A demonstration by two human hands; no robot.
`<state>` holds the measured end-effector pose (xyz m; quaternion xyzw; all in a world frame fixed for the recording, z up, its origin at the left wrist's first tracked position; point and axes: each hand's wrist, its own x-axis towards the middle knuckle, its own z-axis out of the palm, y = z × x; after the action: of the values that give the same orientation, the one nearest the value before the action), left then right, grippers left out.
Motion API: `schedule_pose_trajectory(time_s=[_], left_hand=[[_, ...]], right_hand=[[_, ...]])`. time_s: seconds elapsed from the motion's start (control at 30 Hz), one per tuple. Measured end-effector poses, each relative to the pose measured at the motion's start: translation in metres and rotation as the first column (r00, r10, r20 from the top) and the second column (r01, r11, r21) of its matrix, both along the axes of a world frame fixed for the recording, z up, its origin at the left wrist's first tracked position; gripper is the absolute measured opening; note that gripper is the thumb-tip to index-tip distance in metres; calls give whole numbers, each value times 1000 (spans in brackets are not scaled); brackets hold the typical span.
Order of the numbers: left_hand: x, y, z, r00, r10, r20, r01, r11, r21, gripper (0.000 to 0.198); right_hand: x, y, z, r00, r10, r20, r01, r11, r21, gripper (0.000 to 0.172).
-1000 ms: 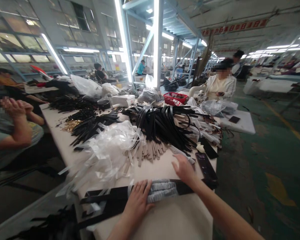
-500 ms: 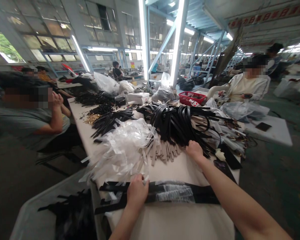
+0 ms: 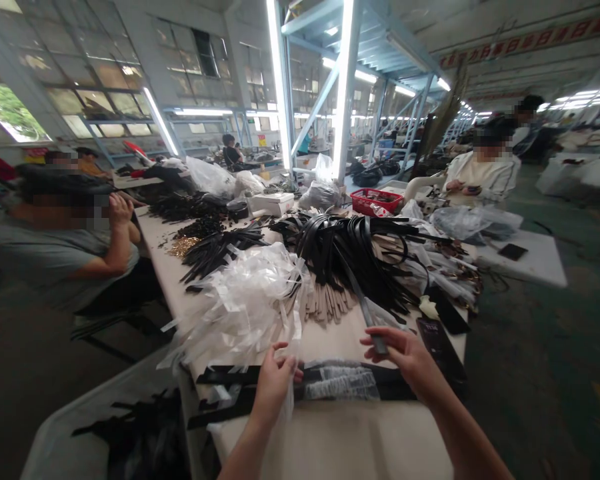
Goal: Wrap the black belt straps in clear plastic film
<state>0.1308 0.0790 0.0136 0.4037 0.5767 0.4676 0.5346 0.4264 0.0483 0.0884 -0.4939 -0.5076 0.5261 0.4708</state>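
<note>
My right hand [image 3: 409, 360] grips the end of a dark strap [image 3: 364, 300], which stretches back to the heap of black straps [image 3: 330, 247]. In my left hand [image 3: 273, 383], fingers curled, is a thin translucent plastic strip [image 3: 295, 328] that hangs down past the fingers. Beneath both hands a bundle of long black strips [image 3: 400, 383] lies across the near table, with clear crinkled wrap [image 3: 343, 381] around its middle. Just beyond my left hand rises a loose pile of white translucent plastic strips [image 3: 253, 283].
Beige strap ends [image 3: 327, 303] poke out below the black heap. A phone [image 3: 437, 343] lies at the table's right edge. A red basket [image 3: 375, 200] and a white box [image 3: 271, 203] stand further back. A bin [image 3: 50, 427] is at lower left. One person [image 3: 80, 233] sits at left.
My right hand has drawn back from the strap heap towards me, pulling one strap's end with it. My left hand stays near the same spot, now with a plastic strip hanging from it.
</note>
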Motion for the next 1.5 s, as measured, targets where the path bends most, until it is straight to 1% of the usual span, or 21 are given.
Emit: schedule_pose_trajectory(time_s=[0.07, 0.13, 0.17, 0.2, 0.23, 0.27, 0.33, 0.43, 0.5, 0.57, 0.6, 0.7, 0.77, 0.83, 0.97, 1.1, 1.17, 1.27, 1.37, 1.43, 1.5], left_hand=[[9, -12, 6, 996, -18, 86, 17, 1000, 4, 54], [19, -26, 10, 990, -16, 141, 17, 1000, -8, 63], [23, -33, 10, 987, -3, 163, 7, 1000, -21, 65], [28, -40, 10, 982, 10, 188, -2, 999, -41, 66], [33, -48, 9, 976, 23, 219, -9, 998, -67, 64], [37, -56, 8, 966, 36, 256, -12, 995, -94, 59], [46, -72, 4, 937, 60, 343, -13, 990, -137, 46], [56, -94, -2, 893, 85, 441, -13, 986, -164, 32], [60, -105, -3, 883, 89, 461, -22, 989, -149, 27], [63, -113, -3, 873, 107, 476, -48, 990, -134, 25], [63, -115, -2, 861, 114, 496, -54, 989, -134, 25], [61, -115, 5, 803, 151, 577, -57, 983, -177, 29], [59, -111, 11, 769, 208, 605, -94, 972, -215, 27], [56, -106, 16, 756, 254, 603, -135, 962, -236, 22], [56, -103, 23, 772, 235, 590, -142, 969, -201, 19], [60, -111, 24, 781, 174, 600, -104, 983, -150, 25], [61, -116, 24, 801, 138, 583, -72, 988, -134, 28], [60, -121, 28, 848, 90, 523, -53, 995, -85, 32], [54, -121, 33, 886, 99, 454, -78, 995, -64, 37], [51, -119, 34, 907, 105, 408, -78, 994, -83, 40], [48, -116, 31, 913, 113, 393, -78, 992, -104, 42]], right_hand=[[-11, -41, 2, 991, -85, 107, 77, 994, 79, 33], [-24, -75, 2, 950, -226, 216, 183, 962, 202, 26], [-32, -89, 1, 929, -286, 234, 224, 940, 257, 25], [-40, -102, 0, 918, -320, 236, 250, 926, 283, 25], [-49, -112, -2, 916, -324, 236, 256, 926, 277, 27], [-58, -120, -5, 921, -303, 244, 243, 938, 247, 29], [-78, -129, -13, 929, -222, 297, 186, 972, 144, 29], [-103, -130, -25, 914, -142, 381, 156, 988, -5, 25], [-112, -126, -32, 913, -123, 390, 157, 986, -55, 20], [-115, -125, -36, 914, -86, 396, 127, 989, -79, 15], [-115, -125, -37, 911, -69, 407, 111, 991, -81, 16], [-112, -130, -33, 892, -53, 449, 88, 995, -57, 27], [-110, -134, -28, 887, -54, 458, 84, 995, -45, 32], [-109, -136, -22, 887, -50, 459, 81, 996, -48, 37], [-109, -134, -14, 891, -92, 444, 113, 993, -21, 38], [-112, -124, -14, 893, -129, 432, 129, 991, 28, 38], [-114, -119, -16, 895, -92, 436, 95, 995, 15, 33], [-116, -115, -20, 923, -22, 384, 49, 997, -59, 25], [-118, -115, -22, 935, -22, 354, 49, 996, -68, 10], [-122, -114, -23, 941, -22, 337, 46, 997, -63, 8], [-126, -110, -23, 944, -2, 330, 30, 996, -80, 13]])
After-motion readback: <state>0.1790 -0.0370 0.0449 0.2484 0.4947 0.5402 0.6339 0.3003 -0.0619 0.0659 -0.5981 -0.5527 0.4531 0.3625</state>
